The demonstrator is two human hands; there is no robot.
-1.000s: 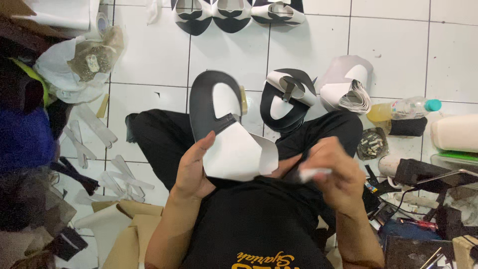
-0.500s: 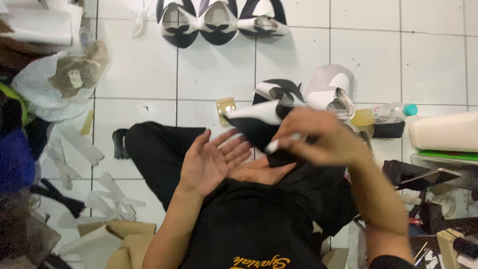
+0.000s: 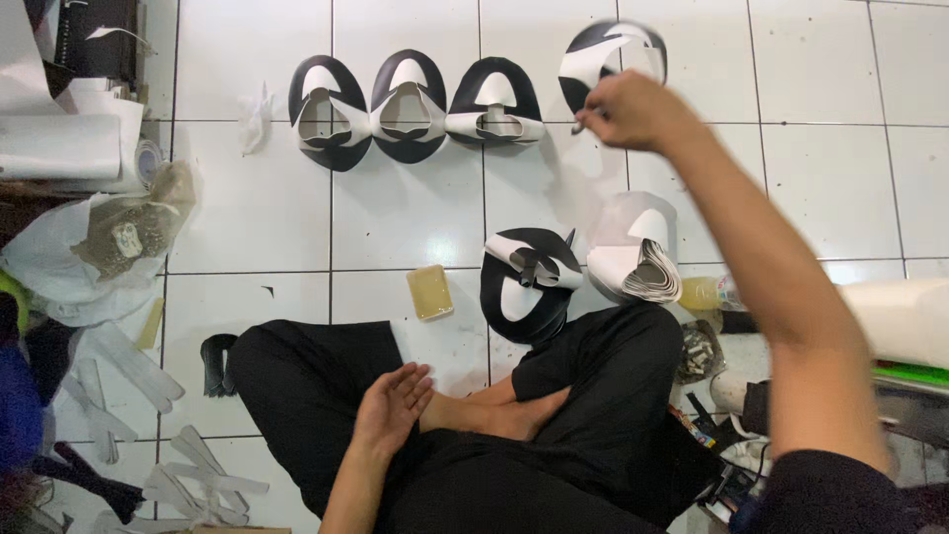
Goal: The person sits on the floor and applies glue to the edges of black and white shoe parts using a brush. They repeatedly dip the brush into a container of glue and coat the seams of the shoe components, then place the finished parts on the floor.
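Black-and-white shoe upper point(image 3: 605, 54) just above outstretched right hand point(image 3: 633, 111), fingers gripping it

Bright, even light floods the white tiled floor point(image 3: 395, 208), with soft glare along its far edge. Shadows sit short and faint under the row of black-and-white shoe pieces point(image 3: 407, 104). The right hand point(image 3: 633, 109) smears with motion blur, and so does the piece point(image 3: 613, 54) it grips. The cluttered left edge is dimmer. Grout lines bow slightly near the corners.
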